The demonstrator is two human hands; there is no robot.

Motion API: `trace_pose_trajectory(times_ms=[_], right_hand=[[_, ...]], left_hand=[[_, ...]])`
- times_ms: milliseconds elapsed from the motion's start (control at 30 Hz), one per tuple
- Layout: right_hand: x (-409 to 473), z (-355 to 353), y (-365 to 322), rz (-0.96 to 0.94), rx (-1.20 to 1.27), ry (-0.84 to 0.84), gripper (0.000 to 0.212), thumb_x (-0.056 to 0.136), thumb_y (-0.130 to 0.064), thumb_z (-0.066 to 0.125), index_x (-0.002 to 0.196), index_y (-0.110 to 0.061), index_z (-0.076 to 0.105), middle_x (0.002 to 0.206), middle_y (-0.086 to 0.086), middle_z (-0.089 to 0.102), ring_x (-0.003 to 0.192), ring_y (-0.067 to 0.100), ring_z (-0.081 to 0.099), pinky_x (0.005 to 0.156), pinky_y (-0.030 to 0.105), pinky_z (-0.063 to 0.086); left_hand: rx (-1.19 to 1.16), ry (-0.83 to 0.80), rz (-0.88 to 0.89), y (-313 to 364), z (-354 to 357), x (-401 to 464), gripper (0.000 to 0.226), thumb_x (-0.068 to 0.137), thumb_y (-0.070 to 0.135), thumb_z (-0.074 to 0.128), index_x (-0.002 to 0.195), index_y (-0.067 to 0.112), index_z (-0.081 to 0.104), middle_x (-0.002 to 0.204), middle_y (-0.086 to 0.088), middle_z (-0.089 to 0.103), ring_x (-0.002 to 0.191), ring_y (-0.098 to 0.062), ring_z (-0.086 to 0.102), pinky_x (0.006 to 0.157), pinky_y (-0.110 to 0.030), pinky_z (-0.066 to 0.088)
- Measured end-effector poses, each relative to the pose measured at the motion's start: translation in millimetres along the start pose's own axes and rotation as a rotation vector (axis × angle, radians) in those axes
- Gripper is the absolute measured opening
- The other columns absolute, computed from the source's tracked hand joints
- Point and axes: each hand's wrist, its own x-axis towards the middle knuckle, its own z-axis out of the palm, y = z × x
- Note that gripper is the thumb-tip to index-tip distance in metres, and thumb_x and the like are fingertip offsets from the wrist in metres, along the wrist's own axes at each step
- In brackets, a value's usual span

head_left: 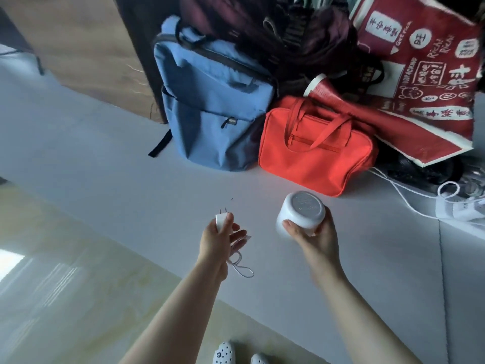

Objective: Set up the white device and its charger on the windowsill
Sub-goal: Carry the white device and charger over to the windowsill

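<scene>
Head view, single frame. Both bare forearms reach forward over a wide, smooth, pale grey-white windowsill (105, 143) with a matte surface; one seam line runs through it at the right.

Left hand (217, 239): fingers partly curled, thumb pinching a small white charger (222, 218), a rounded plastic block with two flat metal prongs pointing up and away. The remaining fingers are loosely spread. A thin white cable (240, 266) hangs from the palm in loose loops just above the sill.

Right hand (312, 236): thumb and fingers wrapped round the lower part of the white device (299, 215), a squat, rounded cylinder of glossy white plastic. It is tilted so one flat circular end, grey with faint markings, faces the camera. Device held above the sill, near its front half, not resting on it.

Behind, on the sill: a blue fabric backpack (210, 106), upright and soft-sided with dark zips; just beside it a bright red-orange zip bag (315, 153) with two strap handles; a dark maroon bag (262, 30) behind; a red printed tote (430, 74) with white characters leaning at right. Far right: a white power strip (459, 208) with white cords. Bottom edge: white perforated clogs (223, 353) on glossy beige floor tile.
</scene>
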Motion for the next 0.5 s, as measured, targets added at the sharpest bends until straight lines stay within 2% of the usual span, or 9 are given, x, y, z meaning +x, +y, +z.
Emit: trace_pose_trajectory(times_ms=[167, 267, 400, 500], right_hand=[[-2, 38, -11, -0.044, -0.024, -0.142, 0.070, 0.056, -0.043, 0.078, 0.118, -0.018, 0.056, 0.116, 0.001, 0.064, 0.106, 0.017, 0.062, 0.095, 0.035, 0.049], [-4, 67, -19, -0.059, -0.036, -0.239, 0.070, 0.055, -0.046, 0.077, 0.116, -0.019, 0.055, 0.112, -0.003, 0.064, 0.103, 0.012, 0.061, 0.091, 0.030, 0.048], [-6, 111, -33, -0.083, -0.042, -0.340, 0.070, 0.054, -0.049, 0.076, 0.115, -0.022, 0.054, 0.108, -0.013, 0.061, 0.096, -0.007, 0.059, 0.089, 0.026, 0.045], [-8, 151, -44, -0.107, -0.042, -0.404, 0.073, 0.054, -0.049, 0.077, 0.117, -0.020, 0.054, 0.112, -0.007, 0.062, 0.101, 0.001, 0.060, 0.093, 0.030, 0.046]], left_hand=[[-0.128, 0.140, 0.017, 22, -52, -20, 0.021, 0.098, 0.024, 0.047, 0.095, 0.004, 0.049, 0.085, -0.007, 0.050, 0.073, -0.020, 0.062, 0.064, -0.033, 0.058], [-0.178, 0.232, 0.036, 32, -92, -29, 0.021, 0.097, 0.023, 0.049, 0.093, 0.003, 0.050, 0.088, -0.010, 0.051, 0.074, -0.022, 0.063, 0.058, -0.029, 0.059], [-0.217, 0.347, 0.075, 48, -146, -37, 0.025, 0.097, 0.026, 0.049, 0.101, 0.001, 0.051, 0.092, -0.013, 0.054, 0.073, -0.020, 0.065, 0.051, -0.022, 0.057], [-0.228, 0.421, 0.106, 64, -182, -38, 0.025, 0.096, 0.026, 0.048, 0.097, 0.002, 0.053, 0.093, -0.012, 0.055, 0.072, -0.019, 0.065, 0.050, -0.022, 0.055]])
